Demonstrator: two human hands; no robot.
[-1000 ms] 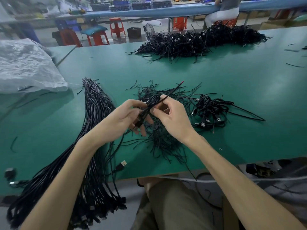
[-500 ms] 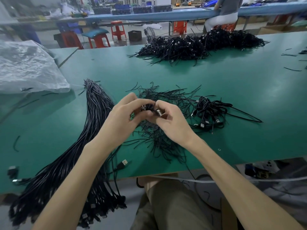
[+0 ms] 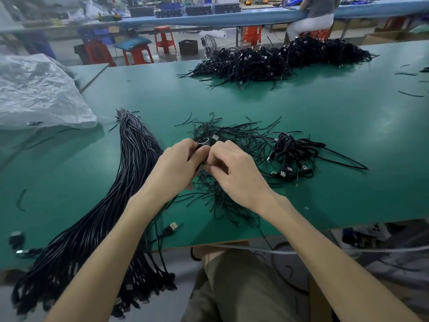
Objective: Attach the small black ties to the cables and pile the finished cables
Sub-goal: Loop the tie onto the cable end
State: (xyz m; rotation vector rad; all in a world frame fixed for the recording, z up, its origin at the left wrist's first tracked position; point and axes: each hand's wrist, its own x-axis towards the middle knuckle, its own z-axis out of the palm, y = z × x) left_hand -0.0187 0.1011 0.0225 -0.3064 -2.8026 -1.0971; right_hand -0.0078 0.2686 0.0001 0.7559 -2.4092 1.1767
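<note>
- A long bundle of loose cables (image 3: 111, 217) lies on the left of the green table (image 3: 348, 126). Its plug ends hang over the near edge, and it looks like the stock not yet tied.
- Both forearms reach forward from the lap and angle inward, so the hands meet knuckle to knuckle over the middle of the table.
- The left hand (image 3: 176, 168) has its fingers curled, with thumb and fingertips pinching a small coiled cable (image 3: 206, 142) from the left.
- The right hand (image 3: 234, 173) is curled the same way and grips the coil from the right, with its knuckles turned up.
- The coil sits between the two sets of fingertips, above the table, and a metal plug shows at its top.
- The tie itself is hidden by the fingers, so I cannot tell how far round it is.
- To do this step well, the left hand should clamp the loops flat while the right wraps the tie round the middle of the coil. Twist it snug, or the loops may spring open.
- A heap of loose ties (image 3: 220, 201) spreads beneath and just beyond the hands.
- A small pile of tied cables (image 3: 292, 156) lies near the right hand, a likely place for this one.
- A big heap of cables (image 3: 278, 59) lies far across the table.
</note>
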